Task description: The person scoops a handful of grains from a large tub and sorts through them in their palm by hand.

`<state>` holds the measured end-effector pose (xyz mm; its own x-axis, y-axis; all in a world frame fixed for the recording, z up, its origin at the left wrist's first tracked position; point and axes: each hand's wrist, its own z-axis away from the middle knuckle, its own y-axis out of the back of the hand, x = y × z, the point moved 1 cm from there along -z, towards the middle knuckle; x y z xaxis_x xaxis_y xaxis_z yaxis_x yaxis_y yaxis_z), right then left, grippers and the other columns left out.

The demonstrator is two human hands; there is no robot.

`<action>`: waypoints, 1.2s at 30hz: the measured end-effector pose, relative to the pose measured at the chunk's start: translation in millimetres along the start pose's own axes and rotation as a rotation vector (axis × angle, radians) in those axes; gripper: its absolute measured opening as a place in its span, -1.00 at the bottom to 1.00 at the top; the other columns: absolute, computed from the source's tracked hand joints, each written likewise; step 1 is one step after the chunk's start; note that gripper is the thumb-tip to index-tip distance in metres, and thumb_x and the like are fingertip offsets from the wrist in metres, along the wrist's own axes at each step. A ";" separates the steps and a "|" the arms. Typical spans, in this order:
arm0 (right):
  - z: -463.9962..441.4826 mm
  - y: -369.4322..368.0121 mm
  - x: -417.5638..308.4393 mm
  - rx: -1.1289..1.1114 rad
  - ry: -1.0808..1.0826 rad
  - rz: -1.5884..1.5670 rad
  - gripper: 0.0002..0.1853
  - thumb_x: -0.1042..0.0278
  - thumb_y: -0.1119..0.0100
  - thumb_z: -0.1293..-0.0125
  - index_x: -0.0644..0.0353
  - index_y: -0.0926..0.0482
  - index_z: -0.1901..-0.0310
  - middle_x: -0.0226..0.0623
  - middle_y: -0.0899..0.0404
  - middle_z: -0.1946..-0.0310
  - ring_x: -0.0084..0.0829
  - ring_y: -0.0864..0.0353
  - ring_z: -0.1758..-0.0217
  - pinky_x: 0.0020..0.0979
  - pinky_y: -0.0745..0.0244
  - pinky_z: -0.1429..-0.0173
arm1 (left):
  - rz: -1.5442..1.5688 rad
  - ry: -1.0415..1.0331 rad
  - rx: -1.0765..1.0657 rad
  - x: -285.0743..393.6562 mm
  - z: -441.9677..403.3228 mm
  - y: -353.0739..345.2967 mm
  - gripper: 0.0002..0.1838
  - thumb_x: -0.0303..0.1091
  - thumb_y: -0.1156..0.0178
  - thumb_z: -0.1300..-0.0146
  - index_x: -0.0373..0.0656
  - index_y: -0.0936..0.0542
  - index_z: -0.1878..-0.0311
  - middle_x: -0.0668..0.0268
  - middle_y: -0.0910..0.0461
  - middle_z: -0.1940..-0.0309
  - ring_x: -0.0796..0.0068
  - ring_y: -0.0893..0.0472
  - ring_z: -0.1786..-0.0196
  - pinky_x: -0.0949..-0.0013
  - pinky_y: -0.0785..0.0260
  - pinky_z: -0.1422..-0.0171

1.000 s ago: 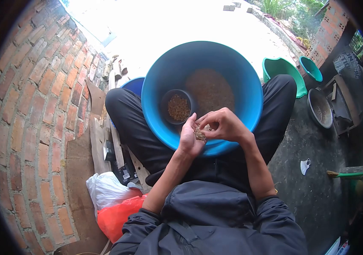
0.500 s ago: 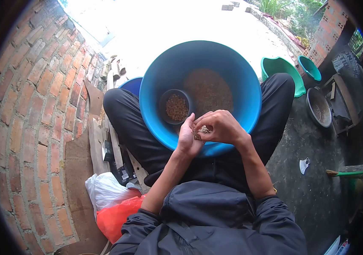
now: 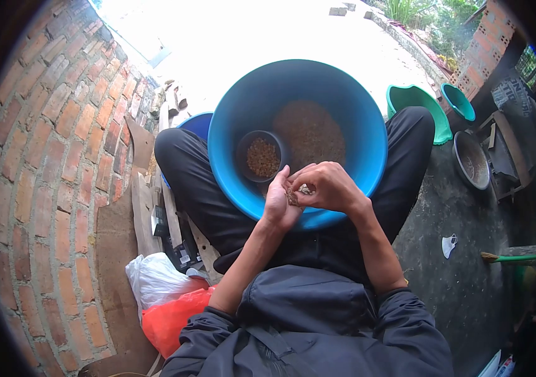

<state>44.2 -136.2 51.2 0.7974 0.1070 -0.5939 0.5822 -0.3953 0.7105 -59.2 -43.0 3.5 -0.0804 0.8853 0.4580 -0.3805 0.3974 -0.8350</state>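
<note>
My right hand (image 3: 331, 186) pinches narrowly at brown grainy bits (image 3: 292, 197)
My left hand (image 3: 278, 204) cups them over the round blue plastic tub (image 3: 375, 171)'s near rim

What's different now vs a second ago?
Very little: the right hand has shifted slightly toward the person's left, so its fingers hide more of the brown clump in the left palm. Nothing visibly let go. Unchanged: left hand palm up, blue tub between the legs, small dark bowl of yellowish pieces inside it.
</note>
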 end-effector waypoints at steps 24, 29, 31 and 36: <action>-1.7 2.6 -3.4 -0.025 -0.025 0.009 -0.85 0.36 -0.38 0.03 0.14 -0.75 0.37 -0.27 -0.75 0.30 -0.29 -0.74 0.25 -0.37 -0.60 0.22 | -0.039 -0.001 0.012 1.4 1.8 -2.6 -0.36 0.00 0.39 -0.56 -0.38 -0.43 -0.28 0.15 -0.60 -0.09 0.36 -0.59 -0.09 0.25 -0.44 -0.26; -1.0 6.7 -2.5 -0.015 -0.026 -0.100 -0.83 0.41 -0.42 0.06 0.19 -0.73 0.35 -0.25 -0.75 0.27 -0.34 -0.74 0.33 -0.44 -0.57 0.32 | -0.040 -0.007 -0.006 1.3 1.3 -1.0 -0.35 0.01 0.40 -0.56 -0.39 -0.43 -0.26 0.16 -0.61 -0.03 0.34 -0.60 -0.07 0.24 -0.45 -0.25; -1.1 6.4 -3.3 -0.022 -0.039 -0.105 -0.82 0.42 -0.43 0.07 0.19 -0.73 0.36 -0.25 -0.75 0.27 -0.34 -0.73 0.35 -0.45 -0.56 0.33 | -0.037 -0.007 -0.004 1.5 2.2 -1.3 -0.35 0.00 0.40 -0.56 -0.39 -0.43 -0.26 0.14 -0.61 -0.04 0.33 -0.60 -0.07 0.24 -0.45 -0.26; -2.0 9.2 -6.6 -0.058 -0.073 -0.097 -0.82 0.43 -0.43 0.08 0.20 -0.73 0.36 -0.24 -0.75 0.27 -0.35 -0.72 0.39 -0.45 -0.56 0.34 | -0.029 -0.010 -0.007 1.8 2.3 -2.5 -0.36 -0.01 0.40 -0.56 -0.39 -0.42 -0.27 0.11 -0.60 -0.04 0.31 -0.60 -0.06 0.23 -0.46 -0.25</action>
<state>44.6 -138.7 62.4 0.7245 0.0749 -0.6852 0.6660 -0.3323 0.6679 -60.5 -42.9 7.1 -0.0789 0.8709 0.4850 -0.3768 0.4244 -0.8234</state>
